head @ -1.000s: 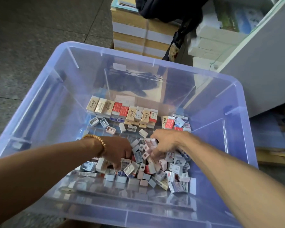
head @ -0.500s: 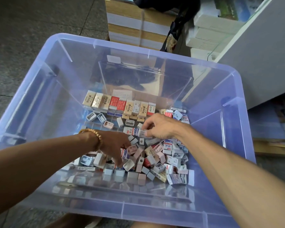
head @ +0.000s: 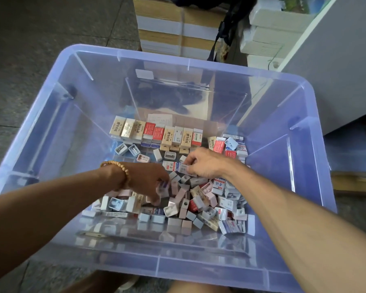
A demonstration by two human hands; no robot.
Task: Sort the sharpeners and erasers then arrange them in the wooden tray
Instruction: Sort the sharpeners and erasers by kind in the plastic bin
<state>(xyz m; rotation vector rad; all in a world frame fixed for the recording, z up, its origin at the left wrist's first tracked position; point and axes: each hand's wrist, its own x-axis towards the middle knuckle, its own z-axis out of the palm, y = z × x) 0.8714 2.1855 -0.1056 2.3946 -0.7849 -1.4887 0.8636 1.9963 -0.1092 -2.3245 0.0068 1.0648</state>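
Erasers and sharpeners lie in a loose heap [head: 190, 204] on the floor of a clear plastic bin [head: 51, 106], piled toward its near edge and right side, tipped every way with no common direction. Both arms reach down into it. The left hand [head: 148, 182], with a bead bracelet [head: 123, 170] at the wrist, is buried in the heap with its fingers curled down among the pieces; they seem to close on a small pale block, though which piece I cannot tell. Just beyond it, the right hand [head: 207, 163] pinches a small white piece [head: 184, 167] between thumb and fingers [head: 190, 160], holding it at the heap's far margin. These pieces should handle as light, stiff little blocks: the paper-sleeved erasers offer some grip, the plastic sharpeners are likely slicker, and each is best pinched across its two long sides. Farther in, a few sharpeners [head: 133, 149] sit apart with their blade sides up, and behind them a row of erasers [head: 156, 133] stands side by side along the bin's far edge, long axes running away from the person, labels facing up. A smaller cluster of erasers [head: 228, 144] gathers toward the far right corner. No wooden tray is visible. Beyond the bin, stacked bundles of paper [head: 178, 28] rest on the floor.
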